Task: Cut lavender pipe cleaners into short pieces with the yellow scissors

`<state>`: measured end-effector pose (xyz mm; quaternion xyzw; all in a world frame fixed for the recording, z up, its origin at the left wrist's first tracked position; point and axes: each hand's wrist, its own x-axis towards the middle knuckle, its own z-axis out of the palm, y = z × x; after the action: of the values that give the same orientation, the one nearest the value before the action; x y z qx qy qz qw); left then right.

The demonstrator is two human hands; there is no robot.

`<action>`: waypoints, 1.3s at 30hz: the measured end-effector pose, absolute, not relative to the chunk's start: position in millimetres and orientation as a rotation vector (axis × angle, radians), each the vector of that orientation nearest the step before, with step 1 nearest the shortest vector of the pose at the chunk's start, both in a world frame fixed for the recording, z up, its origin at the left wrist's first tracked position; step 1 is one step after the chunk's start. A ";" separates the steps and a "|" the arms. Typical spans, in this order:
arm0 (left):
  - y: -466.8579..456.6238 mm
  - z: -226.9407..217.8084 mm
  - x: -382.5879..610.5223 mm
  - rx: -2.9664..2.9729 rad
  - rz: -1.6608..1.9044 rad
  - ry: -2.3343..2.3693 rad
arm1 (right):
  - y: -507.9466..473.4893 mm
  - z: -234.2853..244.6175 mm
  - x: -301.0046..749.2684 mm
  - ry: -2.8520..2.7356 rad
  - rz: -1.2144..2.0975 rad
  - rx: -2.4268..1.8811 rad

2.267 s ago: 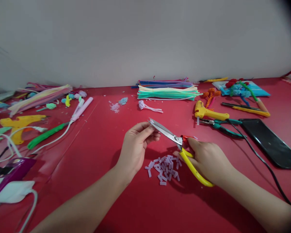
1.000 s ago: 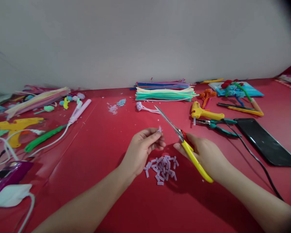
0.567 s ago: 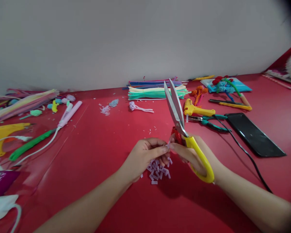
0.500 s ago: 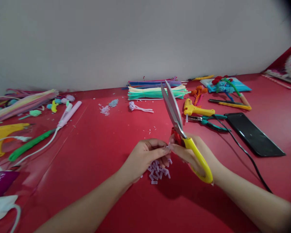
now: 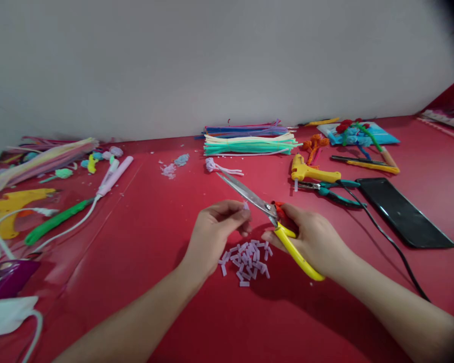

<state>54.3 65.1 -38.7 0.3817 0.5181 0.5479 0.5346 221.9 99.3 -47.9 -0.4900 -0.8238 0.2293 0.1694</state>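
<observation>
My right hand (image 5: 318,242) grips yellow-handled scissors (image 5: 267,212), their steel blades together and pointing up-left over the red table (image 5: 155,312). My left hand (image 5: 215,234) pinches a tiny lilac piece (image 5: 245,205) between thumb and fingertips, right beside the blades. Below and between both hands lies a small pile of several short lilac cut bits (image 5: 245,259).
At the back lie bundled pipe cleaners (image 5: 249,141) and a lilac twisted piece (image 5: 221,167). To the right are a yellow glue gun (image 5: 312,173), teal pliers (image 5: 335,191), a black phone (image 5: 403,212) and a black cable (image 5: 393,247). More craft tools and cords crowd the left side.
The scissors have swung down from upright to lying low, pointing up-left. My hands have drawn slightly apart, and my left still pinches the lilac piece.
</observation>
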 end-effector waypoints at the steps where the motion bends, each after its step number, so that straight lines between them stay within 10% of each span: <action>1: 66.5 -38.4 50.7 0.878 1.382 1.227 | 99.9 -48.3 222.9 -2.384 0.582 -1.424; 39: 67.4 -39.5 38.4 0.815 1.576 1.105 | 97.8 -65.4 223.6 -2.644 0.260 -1.413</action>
<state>38.4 67.4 -39.5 0.3371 0.4572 0.6521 0.5021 223.6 97.8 -65.4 -0.4684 -0.8768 0.0863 0.0660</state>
